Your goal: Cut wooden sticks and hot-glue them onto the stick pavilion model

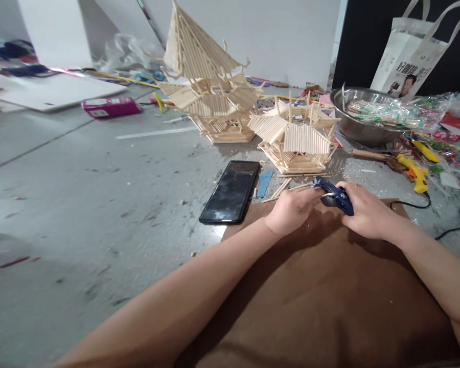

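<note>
while the right hand (362, 208) is clamped around a dark blue hand cutter (341, 199), the left hand (294, 208) sits right up against the tool's front end, fingers curled in; whether they're closed on anything, i can't tell from here. a pale stick (327, 194) shows at the cutter, above the far end of the brown sheet (322, 291). and here's the danger: those left fingertips are so near the working end that a slip, or a badly timed squeeze, could nip skin. a snapped piece could fly, too, and the smartphone (230, 193) lies just to the left, screen up. right ahead stands the shorter stick pavilion (306, 139), and one forward jerk of the knuckles could break its roof panels. over on the right lies a yellow glue gun (417, 175); if it's hot, a straying right wrist could get burned.
</note>
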A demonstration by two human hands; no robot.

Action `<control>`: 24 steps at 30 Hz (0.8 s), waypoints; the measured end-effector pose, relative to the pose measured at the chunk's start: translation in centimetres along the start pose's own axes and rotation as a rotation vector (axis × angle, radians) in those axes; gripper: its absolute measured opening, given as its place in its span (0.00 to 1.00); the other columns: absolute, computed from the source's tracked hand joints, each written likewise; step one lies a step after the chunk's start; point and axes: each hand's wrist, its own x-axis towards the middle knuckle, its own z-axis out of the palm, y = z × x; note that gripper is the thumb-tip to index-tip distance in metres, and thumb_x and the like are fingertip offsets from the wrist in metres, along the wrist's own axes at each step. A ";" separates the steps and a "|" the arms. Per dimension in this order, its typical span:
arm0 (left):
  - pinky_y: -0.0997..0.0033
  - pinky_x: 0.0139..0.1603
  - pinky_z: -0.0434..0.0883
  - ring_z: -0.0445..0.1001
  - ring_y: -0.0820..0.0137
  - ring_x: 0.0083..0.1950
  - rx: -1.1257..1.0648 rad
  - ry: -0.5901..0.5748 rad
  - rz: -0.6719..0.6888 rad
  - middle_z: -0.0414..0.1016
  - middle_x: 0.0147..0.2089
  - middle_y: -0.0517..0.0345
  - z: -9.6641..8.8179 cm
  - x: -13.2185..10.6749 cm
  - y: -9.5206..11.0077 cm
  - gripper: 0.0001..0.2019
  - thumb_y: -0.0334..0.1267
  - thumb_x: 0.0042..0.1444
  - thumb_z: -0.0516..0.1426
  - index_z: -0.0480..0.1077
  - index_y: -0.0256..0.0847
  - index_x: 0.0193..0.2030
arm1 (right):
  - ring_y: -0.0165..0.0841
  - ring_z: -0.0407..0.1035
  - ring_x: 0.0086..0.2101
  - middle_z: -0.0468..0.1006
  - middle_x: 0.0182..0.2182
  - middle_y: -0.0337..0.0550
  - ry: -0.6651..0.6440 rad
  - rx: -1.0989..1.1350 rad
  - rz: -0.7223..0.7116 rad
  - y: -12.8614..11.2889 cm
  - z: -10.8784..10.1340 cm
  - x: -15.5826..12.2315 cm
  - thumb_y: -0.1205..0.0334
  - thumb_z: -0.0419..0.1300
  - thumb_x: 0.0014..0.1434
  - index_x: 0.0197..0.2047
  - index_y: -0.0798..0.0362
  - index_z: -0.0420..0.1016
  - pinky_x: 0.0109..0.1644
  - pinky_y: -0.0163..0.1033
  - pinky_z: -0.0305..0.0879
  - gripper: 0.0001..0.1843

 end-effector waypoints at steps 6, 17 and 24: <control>0.81 0.13 0.56 0.59 0.83 0.12 -0.548 -0.238 -0.437 0.72 0.24 0.60 -0.1 0.1 1.3 0.14 0.42 0.55 0.49 0.65 0.35 0.25 | 0.39 0.63 0.37 0.69 0.37 0.50 0.123 -0.063 -0.055 0.0 0.4 -0.1 0.67 0.52 0.46 0.44 0.55 0.59 0.40 0.41 0.58 0.19; 0.79 0.30 0.61 0.64 0.79 0.25 -0.206 -0.223 -0.209 0.67 0.21 0.63 -0.7 0.4 1.3 0.12 0.30 0.53 0.47 0.66 0.35 0.22 | 0.38 0.67 0.35 0.73 0.35 0.48 0.099 -0.132 0.073 -0.4 0.2 -0.2 0.61 0.51 0.49 0.41 0.55 0.62 0.32 0.38 0.54 0.14; 0.78 0.29 0.60 0.63 0.78 0.24 -0.202 -0.218 -0.202 0.65 0.20 0.63 -0.8 0.4 1.4 0.13 0.32 0.54 0.48 0.63 0.35 0.20 | 0.39 0.68 0.35 0.75 0.34 0.46 0.086 -0.170 0.114 -0.4 0.3 -0.2 0.59 0.51 0.49 0.41 0.54 0.63 0.30 0.38 0.52 0.15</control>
